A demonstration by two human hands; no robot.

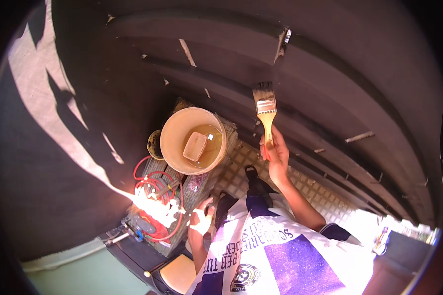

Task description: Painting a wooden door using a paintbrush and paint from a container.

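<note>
The flat paintbrush (266, 109) is held up in front of the person by the right hand (275, 153), beyond the right edge of the weathered wooden bench (230, 131) and before the dark wall (320, 93). Its bristles are dark, cut broad and squarish; below them sit a shiny metal ferrule, catching the light, and a smooth yellow handle that turns orange-red toward its lower end. The long axis runs nearly in line with the person's gaze — bristles away from the body, handle back toward it, the tip leaning slightly left. Whether the bristles touch the wall cannot be told. The right thumb and fingers pinch the handle low down; the left hand (201, 219) hangs beside the bench's right edge near its closer end, fingers loosely spread, partly bleached by sun. At the bench's far end stands a round, cream plastic bucket (170, 137) with cloudy yellowish liquid (212, 147), in which sits a small rectangular tub (195, 146) with rounded corners. A small round container (155, 145), dark-stained inside, is just beside the bucket at the bench's left edge. A thin red hose (181, 191) loops over the nearer half of the planks — rough, grey and slatted. The wall curves in long raised ribs, flecked with pale patches; the floor (237, 164) is laid in small square beige tiles.
</note>
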